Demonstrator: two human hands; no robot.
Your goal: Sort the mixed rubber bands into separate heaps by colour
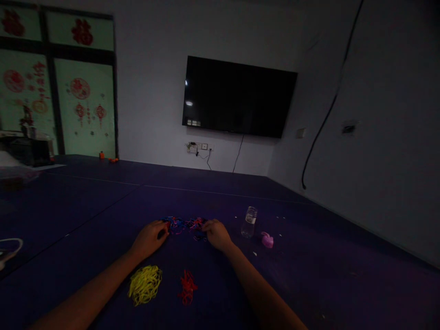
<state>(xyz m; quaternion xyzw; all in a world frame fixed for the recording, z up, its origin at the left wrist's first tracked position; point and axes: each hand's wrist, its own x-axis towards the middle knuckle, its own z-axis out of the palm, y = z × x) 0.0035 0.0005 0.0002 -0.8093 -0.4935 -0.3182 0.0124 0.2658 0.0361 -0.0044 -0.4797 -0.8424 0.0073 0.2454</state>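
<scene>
A tangle of thin strands (185, 224), blue, red and pink and perhaps loops of elastic, lies spread between my hands on the dark purple tabletop. My left hand (150, 238) is at its left end, thumb and fingertips pinched together on strands there. At the right end, my right hand (216, 234) has its fingers closed on the edge of the tangle. Closer to me, between my forearms, rest a heap of yellow strands (145, 285) and a smaller heap of red strands (187, 288). Neither hand touches these two heaps.
Right of my right hand stands a clear bottle (249, 222), with a small pink object (267, 240) beside it. White scraps dot the table around them. A pale looped object (13, 245) lies at the left edge. Small orange items (102, 155) sit at the far edge.
</scene>
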